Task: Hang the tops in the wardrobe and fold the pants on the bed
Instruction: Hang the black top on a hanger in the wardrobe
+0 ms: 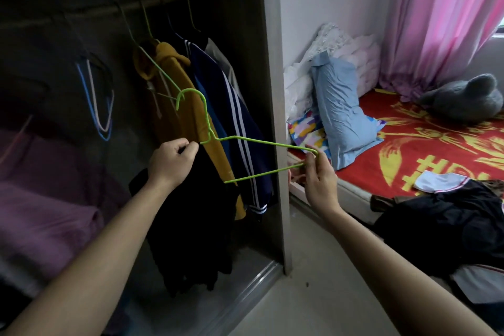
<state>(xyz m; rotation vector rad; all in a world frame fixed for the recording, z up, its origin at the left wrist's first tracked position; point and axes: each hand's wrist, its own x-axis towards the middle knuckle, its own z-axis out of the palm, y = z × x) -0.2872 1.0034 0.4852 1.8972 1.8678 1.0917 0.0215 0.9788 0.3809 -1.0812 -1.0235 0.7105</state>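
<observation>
Two grips, one green hanger (245, 142) mid-frame: our right grip (317, 180) pinches its far corner, our left grip (173, 161) clutches the black top (191, 226) at the other end. We're dressing the hanger (shoulder first, we'd judge), then it needs hooking on the rail (95, 12) upper left.

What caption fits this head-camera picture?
Right hand holds a green hanger, left hand grips a black top, before the wardrobe.

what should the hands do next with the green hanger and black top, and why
Probably slide the hanger further into the black top: its left end is hidden in the cloth the left hand grips, while the right hand pinches its right corner, bare outside the top.
</observation>
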